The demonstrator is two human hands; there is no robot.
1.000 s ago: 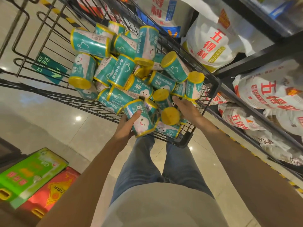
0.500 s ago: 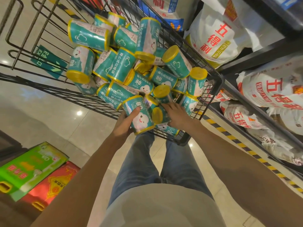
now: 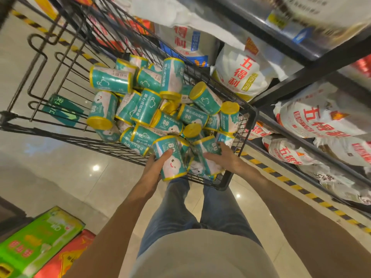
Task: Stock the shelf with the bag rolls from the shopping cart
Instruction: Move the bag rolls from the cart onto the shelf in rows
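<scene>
Head view, looking down into the shopping cart point(image 3: 244, 149), a black wire basket.

Left hand point(image 3: 154, 167): I see its fingers curled round one bag roll point(image 3: 170, 159) at the cart's near edge, thumb laid across the label. This roll stands tilted, yellow rim up. Its teal and white wrap shows a large "80" near the top and a smiling cloud face lower down; the small print beside the "80" is too blurred for me to read.

Right hand point(image 3: 222, 157): fingers wrapped round a second roll point(image 3: 208, 155) in the cart's near right corner, just beside the first. An "80" shows on it near the fingertips. The two held rolls look close to touching; I cannot tell if they do.

Loose rolls point(image 3: 148, 105): a heap fills the right half of the cart, lying at all angles, some end-on with yellow caps showing. All carry the same teal wrap with white cloud outlines, Chinese characters along the side, and "80" on several. I cannot make out the brand word under the cloud.

Shelf point(image 3: 313, 75): dark metal shelving along the cart's right side. It holds white sacks point(image 3: 243, 75) printed with large red characters "五得利". More such sacks sit on the lower tiers.

Floor, lower left corner: a green carton point(image 3: 38, 239) and a red carton point(image 3: 68, 257) side by side, print unreadable. A black and yellow striped strip point(image 3: 313, 196) runs along the shelf foot.
</scene>
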